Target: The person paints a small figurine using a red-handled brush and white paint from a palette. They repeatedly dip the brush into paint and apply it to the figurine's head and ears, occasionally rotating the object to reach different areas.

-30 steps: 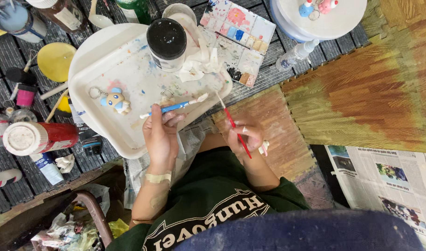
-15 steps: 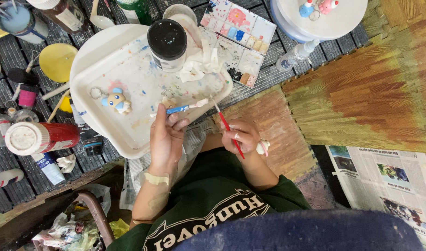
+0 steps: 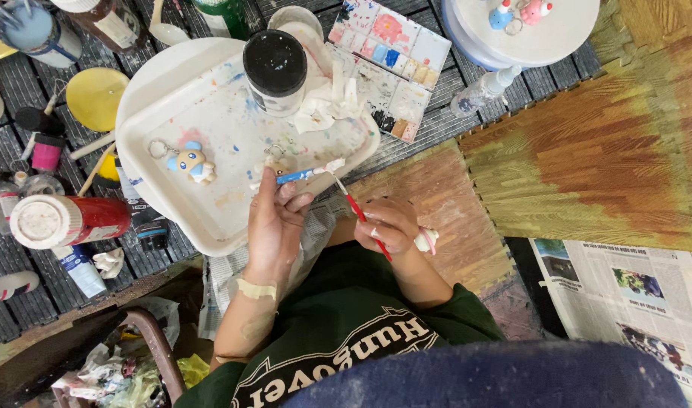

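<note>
While gripping a slim red brush (image 3: 361, 215), right hand (image 3: 391, 225) curls.

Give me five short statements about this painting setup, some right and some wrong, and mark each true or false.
1. The right hand holds a thin red-handled paintbrush. True.
2. The left hand holds a small figure on a blue stick above the white paint-speckled plastic tray. True.
3. A blue-eared keychain figurine lies on the newspaper. False: it lies in the tray.
4. The black-lidded jar lies on its side. False: it stands upright.
5. The rectangular paint palette sits beyond the tray. True.
</note>
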